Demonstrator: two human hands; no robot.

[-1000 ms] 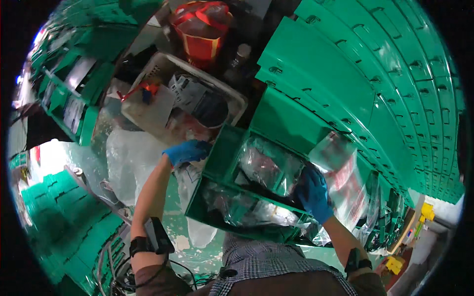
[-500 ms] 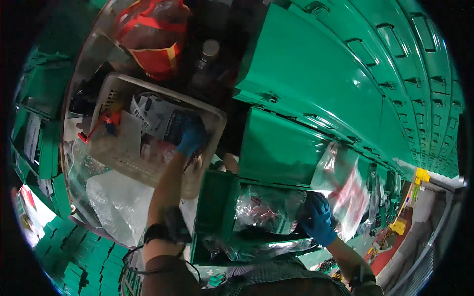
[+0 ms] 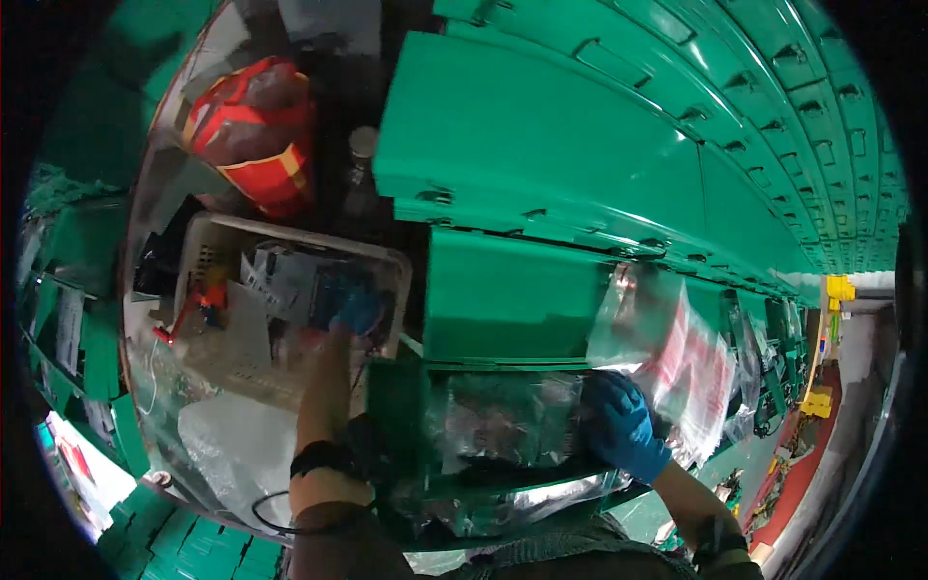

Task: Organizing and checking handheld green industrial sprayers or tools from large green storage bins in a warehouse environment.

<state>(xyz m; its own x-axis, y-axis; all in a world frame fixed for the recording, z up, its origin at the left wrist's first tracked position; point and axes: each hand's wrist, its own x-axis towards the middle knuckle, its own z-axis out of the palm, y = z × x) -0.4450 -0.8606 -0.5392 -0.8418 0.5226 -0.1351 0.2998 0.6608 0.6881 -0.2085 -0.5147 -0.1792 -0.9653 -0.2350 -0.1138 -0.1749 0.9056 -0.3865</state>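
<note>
With my right hand [image 3: 623, 425] curved over the green box [image 3: 394, 406], lower centre, likely steadying it, and my left hand [image 3: 358, 307] inside the left-side basket [image 3: 232, 367], I can't tell how open or laden either's fingers are.

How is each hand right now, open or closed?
Left hand: in the basket, blurred; grip cannot be told.
Right hand: at the green box's right end; grip cannot be told.

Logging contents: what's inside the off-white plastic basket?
In the basket: red-and-blue object, flat white sheet, grey-and-white packaging, blue-gloved left hand. Anything beneath them is covered.
</note>
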